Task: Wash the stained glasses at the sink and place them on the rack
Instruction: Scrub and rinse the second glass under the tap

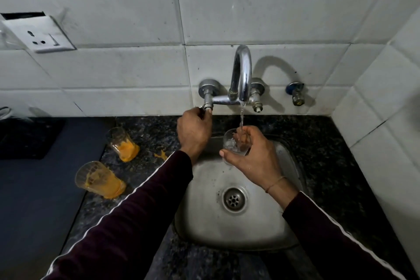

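Observation:
My right hand grips a clear glass over the steel sink, tilted under the thin stream of water falling from the chrome tap. My left hand pinches the tap's left valve handle. Two glasses stained with orange residue lie on their sides on the dark granite counter left of the sink: one farther back, one nearer. A small orange spill marks the counter between them and the sink.
A white tiled wall rises behind and to the right of the sink. A socket plate hangs at the upper left. A dark mat and a grey surface lie left of the counter. A small blue valve sits right of the tap.

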